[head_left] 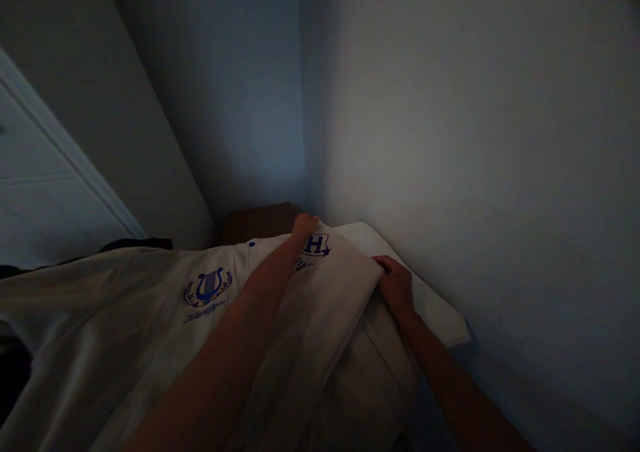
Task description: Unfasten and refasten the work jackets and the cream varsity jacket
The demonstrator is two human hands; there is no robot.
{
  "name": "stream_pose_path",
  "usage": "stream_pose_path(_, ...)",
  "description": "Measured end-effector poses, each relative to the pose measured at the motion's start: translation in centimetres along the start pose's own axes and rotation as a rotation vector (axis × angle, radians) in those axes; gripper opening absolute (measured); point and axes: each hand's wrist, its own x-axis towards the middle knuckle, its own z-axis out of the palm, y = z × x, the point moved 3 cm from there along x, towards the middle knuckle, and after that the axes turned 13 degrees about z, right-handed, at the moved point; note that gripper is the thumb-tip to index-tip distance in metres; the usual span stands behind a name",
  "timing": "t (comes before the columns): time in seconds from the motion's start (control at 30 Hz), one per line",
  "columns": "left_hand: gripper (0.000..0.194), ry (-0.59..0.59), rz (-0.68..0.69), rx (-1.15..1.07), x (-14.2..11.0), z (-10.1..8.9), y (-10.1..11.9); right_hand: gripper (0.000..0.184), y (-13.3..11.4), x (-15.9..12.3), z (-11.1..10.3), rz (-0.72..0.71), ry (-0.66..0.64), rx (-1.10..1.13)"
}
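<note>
A cream-coloured shirt [165,345] with blue embroidery lies spread out in front of me, its far left part reaching the left edge of the view. A blue lyre emblem [209,287] and a blue letter H [316,244] show on its front. My left hand [305,225] is closed on the far edge of the cloth near the H, its fingertips partly hidden. My right hand [397,284] pinches the folded right edge of the shirt between thumb and fingers. Under and beyond the cloth a pale flat piece [435,309] sticks out, and I cannot tell what it is.
Behind the shirt stands a brown wooden piece [260,222] in the corner. A grey wall [475,119] rises close on the right. At left is a white panelled door [55,192], with something dark [137,243] below it. The light is dim.
</note>
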Motion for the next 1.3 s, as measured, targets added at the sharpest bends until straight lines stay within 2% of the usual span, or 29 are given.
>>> stream_pose_path(0.1,0.036,0.027,-0.070,-0.010,-0.5,1.0,0.1,0.022,0.1,0.1,-0.5,0.085,0.034,-0.086)
stream_pose_path(0.17,0.041,0.045,-0.070,-0.015,-0.8,0.8,-0.1,0.014,0.2,0.2,-0.8,0.134,0.079,-0.137)
stream_pose_path(0.3,0.050,0.048,-0.016,0.007,-1.9,-0.9,-1.6,0.017,0.3,0.3,-0.9,0.131,0.163,-0.158)
stream_pose_path(0.43,0.046,0.022,0.053,0.081,-4.3,-2.9,-3.6,0.020,0.5,0.5,-0.6,0.082,0.132,-0.134)
stream_pose_path(0.63,0.050,-0.124,0.244,0.137,-8.9,-3.7,-5.0,0.026,1.5,1.2,0.0,0.000,0.045,-0.062)
stream_pose_path(0.9,0.066,-0.136,0.304,0.128,-17.1,-6.1,-4.4,0.032,1.3,1.5,-0.2,0.001,-0.038,-0.060)
stream_pose_path(1.1,0.079,-0.326,0.409,0.015,-23.7,-7.0,-3.6,0.036,1.3,1.6,-0.4,-0.014,-0.078,-0.057)
stream_pose_path(1.2,0.081,-0.283,0.474,0.060,-25.7,-6.8,-3.9,0.035,0.9,1.3,-0.5,-0.019,-0.094,-0.091)
stream_pose_path(1.3,0.081,-0.203,0.498,0.112,-26.5,-6.5,-4.2,0.034,0.2,0.9,-0.7,-0.030,-0.147,-0.104)
